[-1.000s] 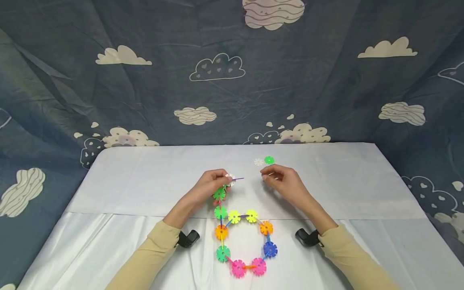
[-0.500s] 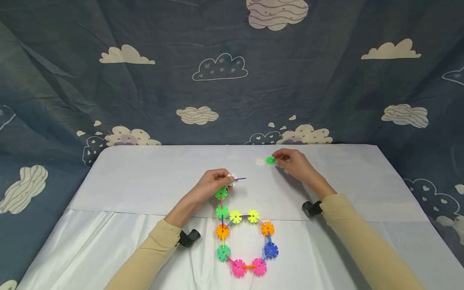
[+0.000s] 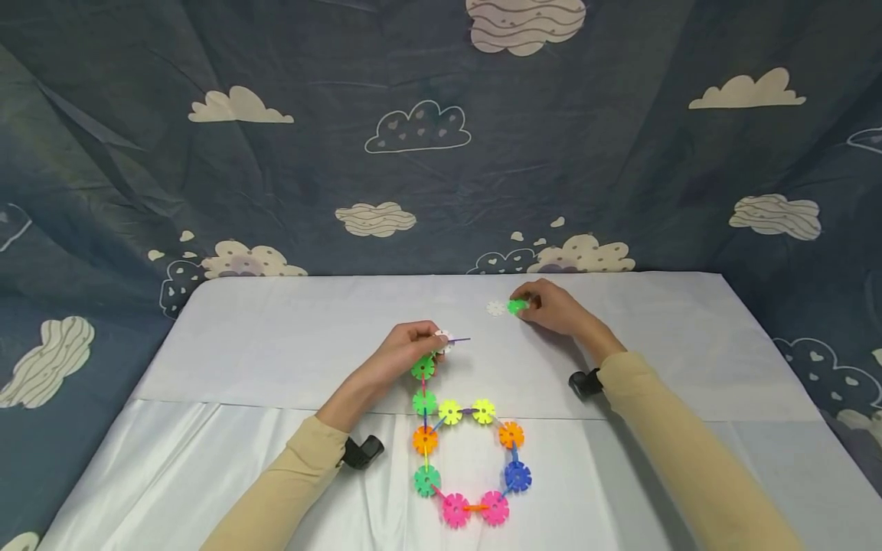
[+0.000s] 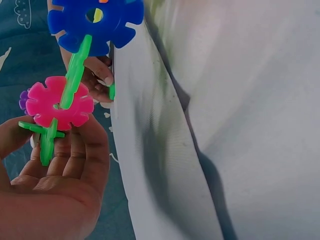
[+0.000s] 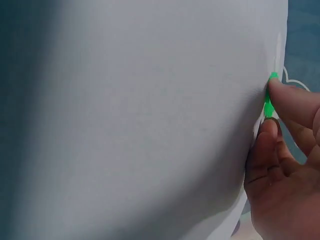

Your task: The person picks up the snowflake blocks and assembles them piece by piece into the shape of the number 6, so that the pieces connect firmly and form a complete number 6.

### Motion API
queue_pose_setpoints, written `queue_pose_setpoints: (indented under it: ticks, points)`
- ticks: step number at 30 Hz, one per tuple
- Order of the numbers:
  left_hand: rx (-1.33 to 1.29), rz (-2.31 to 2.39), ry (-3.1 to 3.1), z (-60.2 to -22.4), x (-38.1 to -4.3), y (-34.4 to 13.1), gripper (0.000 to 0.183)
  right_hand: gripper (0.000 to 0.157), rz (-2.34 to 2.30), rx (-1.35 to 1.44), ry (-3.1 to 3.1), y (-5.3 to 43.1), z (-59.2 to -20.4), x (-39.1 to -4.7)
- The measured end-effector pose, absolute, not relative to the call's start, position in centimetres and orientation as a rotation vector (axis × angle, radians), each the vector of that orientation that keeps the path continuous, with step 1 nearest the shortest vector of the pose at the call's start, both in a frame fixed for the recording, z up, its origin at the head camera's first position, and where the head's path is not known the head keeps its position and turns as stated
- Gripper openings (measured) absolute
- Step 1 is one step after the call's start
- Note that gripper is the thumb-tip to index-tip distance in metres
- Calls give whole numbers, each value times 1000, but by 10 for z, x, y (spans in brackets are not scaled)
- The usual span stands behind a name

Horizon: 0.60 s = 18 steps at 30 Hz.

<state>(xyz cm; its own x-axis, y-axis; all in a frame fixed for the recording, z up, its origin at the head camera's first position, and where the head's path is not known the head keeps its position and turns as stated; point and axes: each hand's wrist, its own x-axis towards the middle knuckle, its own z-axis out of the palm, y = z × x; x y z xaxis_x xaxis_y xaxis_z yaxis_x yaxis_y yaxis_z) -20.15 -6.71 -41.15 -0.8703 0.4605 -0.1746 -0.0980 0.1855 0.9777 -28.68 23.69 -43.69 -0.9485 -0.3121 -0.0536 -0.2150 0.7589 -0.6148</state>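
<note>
My left hand (image 3: pixel 406 344) pinches a white notched snowflake disc (image 3: pixel 444 341), from which a thin purple disc (image 3: pixel 460 339), seen edge-on, juts to the right. Below that grip hangs a chain of linked discs, with a green disc (image 3: pixel 423 367) nearest the fingers. In the left wrist view a pink disc (image 4: pixel 45 102) and a blue disc (image 4: pixel 117 22), joined by a green one (image 4: pixel 75 72), rise over the left palm. At the table's far side my right hand (image 3: pixel 554 308) pinches a loose green disc (image 5: pixel 269 106) between thumb and fingers.
A loose white disc (image 3: pixel 495 308) lies just left of the right hand. On the white cloth (image 3: pixel 276 360), nearer the body, the chain closes into a ring with yellow (image 3: pixel 484 411), orange, blue and pink discs (image 3: pixel 455 510). A dark cloud-print curtain (image 3: pixel 427 199) hangs behind the table.
My right hand has moved away from the left hand, up and right to the loose green disc, and has taken hold of it. The left hand keeps its grip, almost still.
</note>
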Motion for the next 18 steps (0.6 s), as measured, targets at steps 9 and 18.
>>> queue_pose_setpoints:
  ticks: [9,18]
  points:
    - [335,1733,2028,-412,-200,-67,32,22,-966,-251,2882,229,-433,-267]
    - [333,1758,2053,-412,-199,-69,31,26,-1193,-318,2917,218,-415,-232]
